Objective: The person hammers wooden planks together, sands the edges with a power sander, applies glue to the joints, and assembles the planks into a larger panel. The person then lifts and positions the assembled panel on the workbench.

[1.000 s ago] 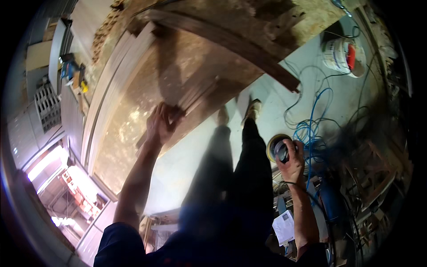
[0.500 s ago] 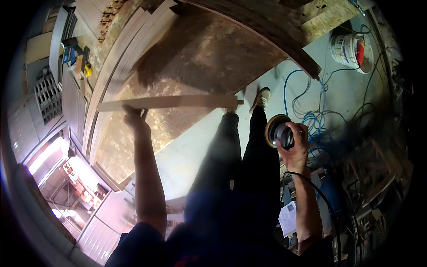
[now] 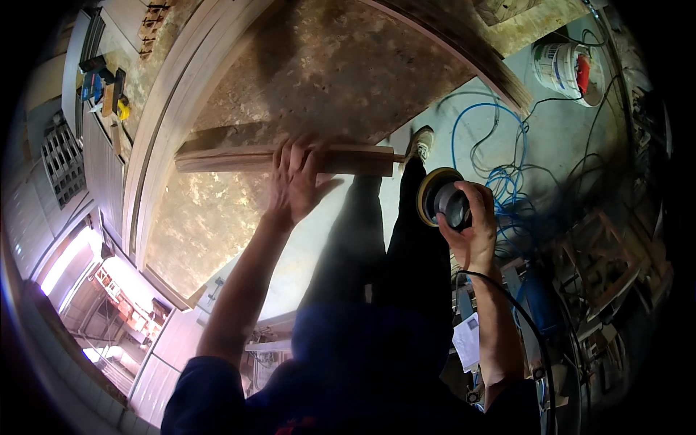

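A narrow wooden rail (image 3: 355, 158) with a small tenon at its right end lies across the near part of the worn board table (image 3: 312, 94). My left hand (image 3: 290, 185) rests over the middle of this rail, fingers spread and slightly blurred, thumb out to the right. To the right of the rail's end, my right hand (image 3: 476, 232) is wrapped round a round disc sander (image 3: 449, 204). Its disc (image 3: 428, 196) faces left, apart from the rail. A black cord or hose (image 3: 518, 308) runs along my right forearm.
Long wooden boards (image 3: 163, 127) line the table's left side, and a dark beam (image 3: 464, 51) lies along its far right edge. Coiled blue hose (image 3: 507, 185) and cables lie on the floor. A white bucket (image 3: 549, 72) stands far right. Wood scraps (image 3: 609, 261) are piled at right.
My left hand has moved right from the rail's left end to its middle, its fingers now spread. The rail shows a different, darker face. The sander has shifted slightly left.
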Demonstrator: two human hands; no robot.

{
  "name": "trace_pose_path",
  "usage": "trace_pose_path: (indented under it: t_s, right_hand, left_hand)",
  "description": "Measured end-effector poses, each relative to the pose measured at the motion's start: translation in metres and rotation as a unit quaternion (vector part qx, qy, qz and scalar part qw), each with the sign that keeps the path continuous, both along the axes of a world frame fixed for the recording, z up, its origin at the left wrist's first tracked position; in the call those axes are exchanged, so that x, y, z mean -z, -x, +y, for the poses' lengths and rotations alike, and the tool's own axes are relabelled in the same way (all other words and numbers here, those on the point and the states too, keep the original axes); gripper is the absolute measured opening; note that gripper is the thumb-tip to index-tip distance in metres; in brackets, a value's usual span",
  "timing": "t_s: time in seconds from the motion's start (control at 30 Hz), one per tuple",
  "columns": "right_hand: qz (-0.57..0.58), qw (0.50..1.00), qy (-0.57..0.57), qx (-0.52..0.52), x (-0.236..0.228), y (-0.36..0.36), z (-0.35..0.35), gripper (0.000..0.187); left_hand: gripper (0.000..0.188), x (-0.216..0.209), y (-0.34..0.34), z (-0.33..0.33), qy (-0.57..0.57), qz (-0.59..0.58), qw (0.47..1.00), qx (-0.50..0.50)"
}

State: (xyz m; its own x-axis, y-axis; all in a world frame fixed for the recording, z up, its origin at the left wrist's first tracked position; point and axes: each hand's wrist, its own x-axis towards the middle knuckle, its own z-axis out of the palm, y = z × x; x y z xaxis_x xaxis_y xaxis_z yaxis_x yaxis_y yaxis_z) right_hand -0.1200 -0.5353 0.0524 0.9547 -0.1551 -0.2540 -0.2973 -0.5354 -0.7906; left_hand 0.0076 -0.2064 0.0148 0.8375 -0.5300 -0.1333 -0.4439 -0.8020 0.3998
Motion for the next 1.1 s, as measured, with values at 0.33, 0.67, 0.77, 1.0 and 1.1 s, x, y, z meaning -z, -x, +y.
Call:
trace_pose_path:
  t_s: [0.33, 0.67, 0.77, 1.0, 1.1]
  right_hand:
    - [0.018, 0.999, 0.017, -0.022, -0.008, -0.014, -0.008, 0.070]
    - [-0.070, 0.979, 0.181, -0.061, -0.011, -0.038, 0.007, 0.068]
    - [-0.119, 0.961, 0.209, -0.138, -0.004, -0.054, 0.016, 0.069]
    - [-0.089, 0.960, 0.215, -0.155, -0.012, -0.064, 0.003, 0.072]
    - [-0.085, 0.966, 0.195, -0.148, -0.016, -0.073, 0.000, 0.075]
  left_hand:
    - [0.054, -0.010, -0.062, -0.022, -0.012, 0.136, 0.979, 0.149]
    - [0.050, 0.017, -0.042, -0.026, -0.027, 0.024, 0.982, 0.187]
    - [0.050, 0.020, -0.062, -0.033, -0.032, 0.079, 0.979, 0.186]
    - [0.056, 0.015, -0.076, -0.033, -0.008, 0.098, 0.979, 0.177]
    - [0.058, 0.016, -0.089, -0.040, -0.067, 0.136, 0.970, 0.189]
